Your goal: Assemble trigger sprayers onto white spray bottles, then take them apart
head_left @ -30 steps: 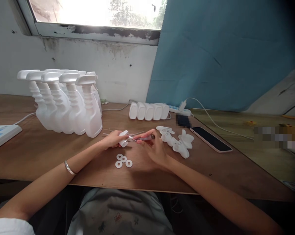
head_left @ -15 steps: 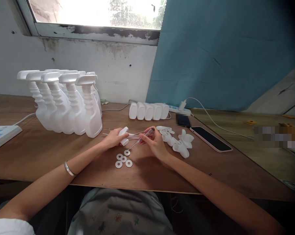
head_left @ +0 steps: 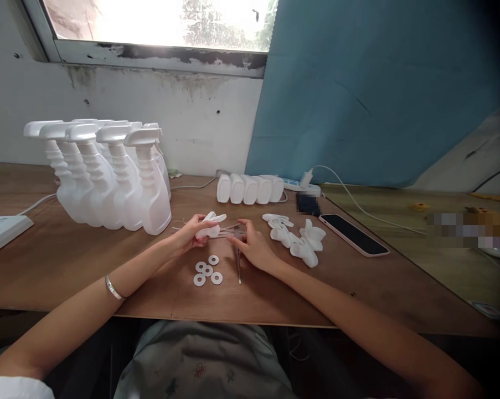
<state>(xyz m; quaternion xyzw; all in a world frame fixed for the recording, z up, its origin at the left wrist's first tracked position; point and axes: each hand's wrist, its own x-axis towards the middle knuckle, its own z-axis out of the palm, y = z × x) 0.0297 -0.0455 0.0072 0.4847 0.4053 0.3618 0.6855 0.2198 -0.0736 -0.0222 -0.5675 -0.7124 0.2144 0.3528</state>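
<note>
My left hand (head_left: 191, 231) is closed around a white plastic spray trigger head (head_left: 210, 227), held just above the table. My right hand (head_left: 256, 246) has its thumb and index finger spread apart beside a screwdriver (head_left: 238, 263). The screwdriver lies with its shaft pointing towards me, its handle partly hidden near the fingers. Thin clear dip tubes (head_left: 225, 235) lie on the table between and behind both hands. Several flat white ring washers (head_left: 208, 270) are grouped in front of my left hand.
Several white spray bottles (head_left: 150, 188) with trigger heads stand at the left. White plastic parts (head_left: 295, 241) lie right of my right hand, near a phone (head_left: 353, 235). A row of white caps or covers (head_left: 250, 189) stands at the back. A power strip (head_left: 4, 230) sits far left.
The screwdriver has swung round from pointing at the washers to lying straight towards me, and my right hand's fingers have spread. The spray trigger head has turned in my left hand.
</note>
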